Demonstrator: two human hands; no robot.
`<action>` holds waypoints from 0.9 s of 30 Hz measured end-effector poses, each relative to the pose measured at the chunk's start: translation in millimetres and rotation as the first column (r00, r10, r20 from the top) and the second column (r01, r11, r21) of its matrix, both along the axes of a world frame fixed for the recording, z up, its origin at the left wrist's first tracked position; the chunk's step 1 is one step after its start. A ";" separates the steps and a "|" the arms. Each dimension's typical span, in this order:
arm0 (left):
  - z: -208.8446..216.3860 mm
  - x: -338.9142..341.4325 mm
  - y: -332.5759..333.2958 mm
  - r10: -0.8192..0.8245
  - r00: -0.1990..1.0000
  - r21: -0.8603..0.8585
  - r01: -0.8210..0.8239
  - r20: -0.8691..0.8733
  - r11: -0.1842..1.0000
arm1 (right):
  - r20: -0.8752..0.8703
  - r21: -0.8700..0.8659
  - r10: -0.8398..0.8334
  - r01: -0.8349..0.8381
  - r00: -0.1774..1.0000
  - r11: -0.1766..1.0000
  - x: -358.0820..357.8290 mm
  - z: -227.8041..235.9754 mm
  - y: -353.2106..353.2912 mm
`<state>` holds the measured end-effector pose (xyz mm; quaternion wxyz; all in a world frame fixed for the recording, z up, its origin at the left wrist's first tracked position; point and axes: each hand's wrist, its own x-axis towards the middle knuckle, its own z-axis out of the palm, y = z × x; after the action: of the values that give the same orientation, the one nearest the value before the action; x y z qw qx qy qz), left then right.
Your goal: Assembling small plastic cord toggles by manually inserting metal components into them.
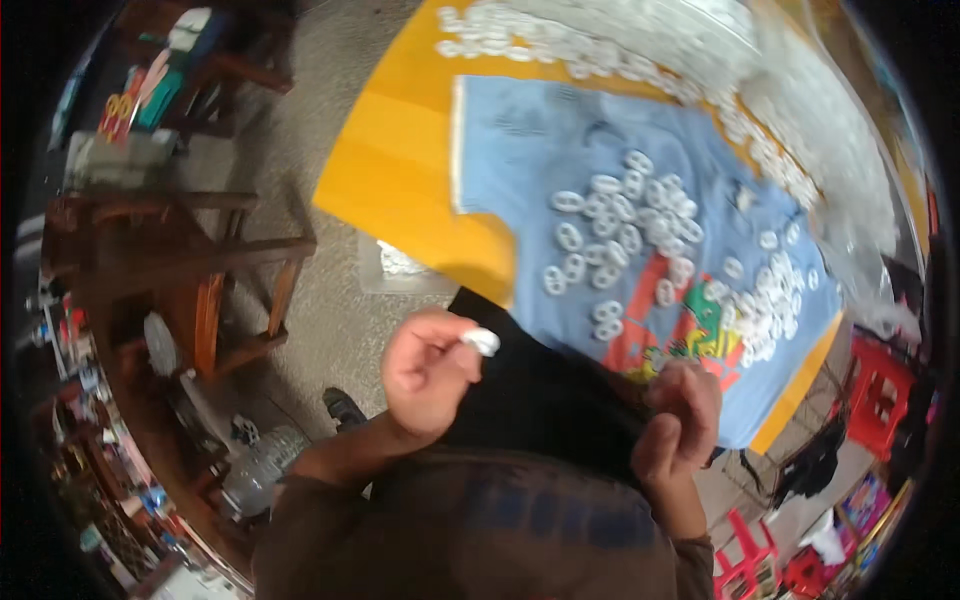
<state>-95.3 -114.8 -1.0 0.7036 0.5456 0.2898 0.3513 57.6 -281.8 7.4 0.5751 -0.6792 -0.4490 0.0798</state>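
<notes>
My left hand (425,372) is closed, pinching a small white plastic piece (482,342) between thumb and fingers, over my dark lap. My right hand (682,415) hovers by the near edge of a light blue T-shirt (500,150), its fingers curled; whether they hold anything is hidden. The shirt lies flat, with a red, green and yellow print at its near part. Scattered on it is a group of white oval pieces (610,215) with holes, and a denser heap of similar pieces (770,310) lies to the right.
Under the shirt is a yellow board (390,150), with more white pieces (560,50) along its far side beside clear plastic bags (830,130). A clear bin (375,284) stands below its left edge. Wooden furniture (250,250) is at left, a red stool (878,395) at right.
</notes>
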 end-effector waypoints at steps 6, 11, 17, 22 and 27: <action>-82.5 -59.4 59.5 0.372 0.913 -0.079 -0.388 -0.169 0.918 | 0.055 -0.051 -0.053 0.056 0.997 0.997 -5.3 7.7 12.5; -118.7 -75.8 98.2 0.513 0.778 0.046 -0.535 -0.362 0.844 | 0.123 -0.003 0.028 -0.027 0.992 1.000 0.7 14.2 12.3; -21.3 -25.0 89.6 0.657 0.753 0.316 -0.617 -0.029 0.721 | 0.117 0.001 0.086 -0.087 0.989 0.996 7.0 6.4 9.9; 14.7 38.3 57.6 0.052 0.994 0.656 -0.100 0.092 0.748 | 0.162 0.022 -0.006 0.002 0.987 1.000 22.9 1.9 -15.1; 40.2 128.8 10.4 -0.291 0.873 0.814 0.476 -0.392 0.332 | 0.132 0.048 -0.147 0.142 0.980 0.989 42.5 3.4 -45.1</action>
<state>33.5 -104.4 39.2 0.3407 0.9131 -0.0172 0.2235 100.1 -326.9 10.8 0.5605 -0.7027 -0.4380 -0.0172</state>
